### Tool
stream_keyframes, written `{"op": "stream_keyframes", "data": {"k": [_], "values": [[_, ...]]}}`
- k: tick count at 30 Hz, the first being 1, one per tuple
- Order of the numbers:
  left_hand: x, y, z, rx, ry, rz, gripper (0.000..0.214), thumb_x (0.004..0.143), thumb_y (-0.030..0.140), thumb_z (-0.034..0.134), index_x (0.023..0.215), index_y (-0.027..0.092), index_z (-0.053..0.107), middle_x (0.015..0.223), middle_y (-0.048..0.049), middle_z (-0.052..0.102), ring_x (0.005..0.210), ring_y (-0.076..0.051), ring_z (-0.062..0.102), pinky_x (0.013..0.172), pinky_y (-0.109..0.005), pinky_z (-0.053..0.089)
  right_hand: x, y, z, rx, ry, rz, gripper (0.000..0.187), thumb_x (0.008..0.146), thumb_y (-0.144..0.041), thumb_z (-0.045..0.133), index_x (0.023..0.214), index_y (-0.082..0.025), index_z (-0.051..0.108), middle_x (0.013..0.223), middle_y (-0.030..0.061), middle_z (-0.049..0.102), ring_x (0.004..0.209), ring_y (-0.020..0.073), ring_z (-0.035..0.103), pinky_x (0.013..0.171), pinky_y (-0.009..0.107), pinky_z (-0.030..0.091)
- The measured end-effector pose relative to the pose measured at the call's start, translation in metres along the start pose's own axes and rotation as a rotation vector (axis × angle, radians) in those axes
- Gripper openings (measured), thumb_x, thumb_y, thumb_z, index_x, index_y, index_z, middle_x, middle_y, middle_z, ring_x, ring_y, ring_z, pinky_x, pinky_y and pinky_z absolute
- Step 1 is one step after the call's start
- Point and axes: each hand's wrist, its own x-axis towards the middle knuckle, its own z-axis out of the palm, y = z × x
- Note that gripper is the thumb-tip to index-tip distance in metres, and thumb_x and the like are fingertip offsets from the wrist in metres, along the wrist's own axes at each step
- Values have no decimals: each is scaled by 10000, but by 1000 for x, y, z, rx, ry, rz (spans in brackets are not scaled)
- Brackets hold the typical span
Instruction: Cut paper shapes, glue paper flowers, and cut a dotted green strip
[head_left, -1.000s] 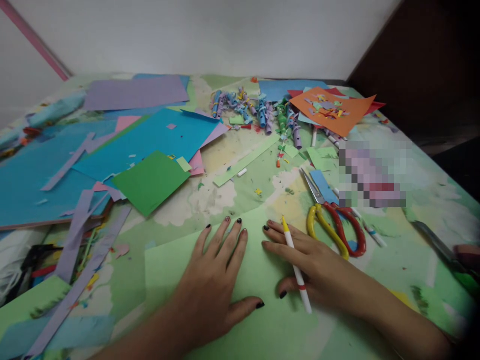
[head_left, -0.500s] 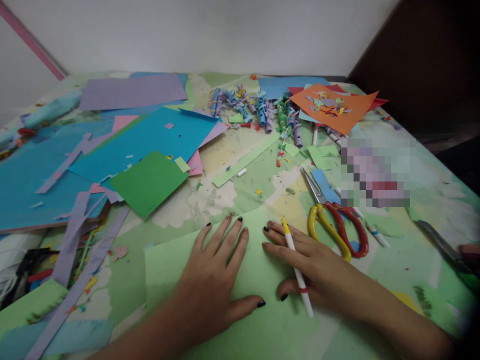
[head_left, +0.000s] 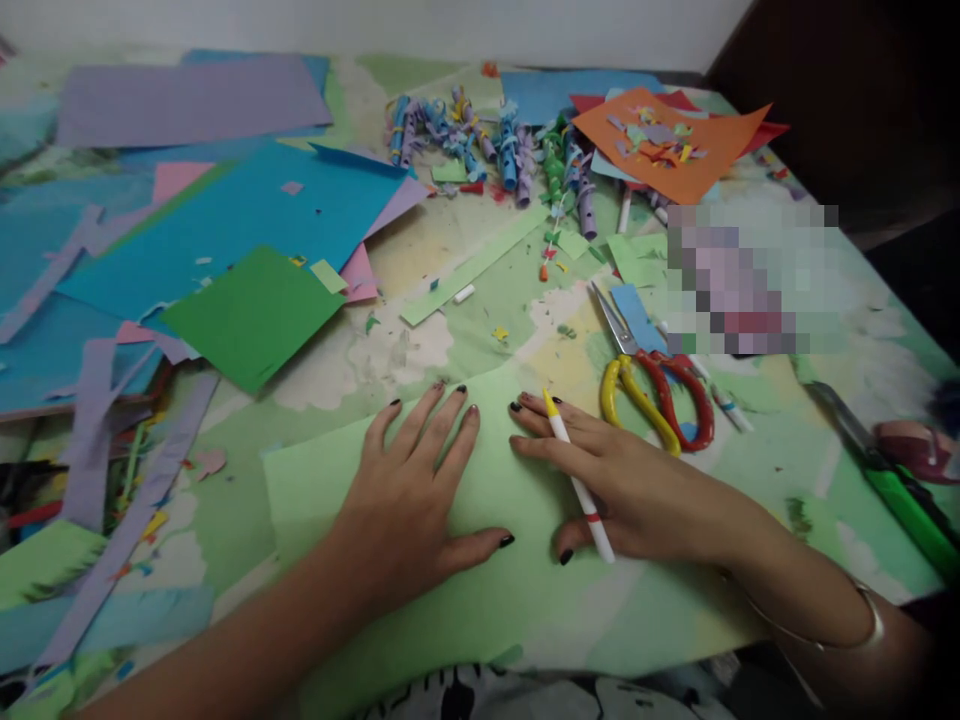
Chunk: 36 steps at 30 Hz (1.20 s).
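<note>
My left hand (head_left: pixel 416 490) lies flat, fingers spread, on a sheet of light green paper (head_left: pixel 315 510). To its right my right hand (head_left: pixel 607 470) rests on the same sheet with its fingers stretched forward. Across its index finger slants a white felt-tip marker (head_left: pixel 579 490) with a yellow end and a red ring, tucked among the fingers. Beyond that hand lie scissors (head_left: pixel 645 385) with one yellow and one red handle, blades parted slightly. A blue paper piece (head_left: pixel 637 318) is beside their blades.
A dark green sheet (head_left: pixel 255 315) and a blue sheet (head_left: pixel 247 220) overlap at left, near purple strips (head_left: pixel 142 520). Curled paper rolls (head_left: pixel 514 150) stand at the back. Orange paper (head_left: pixel 712 150) carries scraps. A green-handled cutting tool (head_left: pixel 915 525) is at the right edge.
The view has tilted down, so everything sits higher and further left in it, and patterned cloth shows at the bottom. Both hands keep their places on the green sheet.
</note>
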Motion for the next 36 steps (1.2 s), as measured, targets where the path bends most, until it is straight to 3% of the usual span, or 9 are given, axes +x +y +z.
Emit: {"op": "stream_keyframes", "data": {"k": [6,20,29,32,34,36], "values": [[0,1,-1,-13,-8,0,855,786,656,501,1364,30,425,1459,-262,374,1369,-420,295,1043,-624,244,-1,-1,-2,7,-36,9,845,727,-507,725,1398,-114,392,1525,211,299,1434,309,224,1127,484,307],[-2,4,0,0,-32,-18,872,794,628,509,1397,12,374,1478,-266,336,1388,-413,254,1067,-621,216,-2,-3,-2,-25,-35,0,821,742,-479,721,1384,-73,410,1523,229,290,1437,303,214,1142,453,281],[-2,3,0,-1,-78,-35,845,798,625,499,1467,147,302,1523,-210,283,1419,-383,201,1070,-621,179,-2,-1,-2,72,0,-2,790,756,-489,708,1392,-119,418,1520,202,317,1434,289,233,1134,447,290],[-2,3,0,1,-83,-41,853,794,633,499,1472,159,292,1534,-201,269,1425,-375,191,1076,-611,168,-1,-2,-7,264,147,85,567,873,-486,568,1352,-199,471,1427,154,474,1340,272,414,1052,426,390],[-2,3,0,4,-82,-42,860,790,644,497,1471,159,295,1535,-203,264,1427,-375,184,1078,-609,158,2,-5,-12,409,348,181,467,954,-499,389,1318,-229,500,1181,114,649,1122,239,594,941,395,458],[-2,3,0,1,-81,-44,853,793,654,483,1470,168,300,1537,-197,265,1429,-370,181,1080,-604,151,11,-9,-18,528,530,251,518,975,-535,245,1283,-231,530,892,65,681,845,190,641,798,348,487]]}}
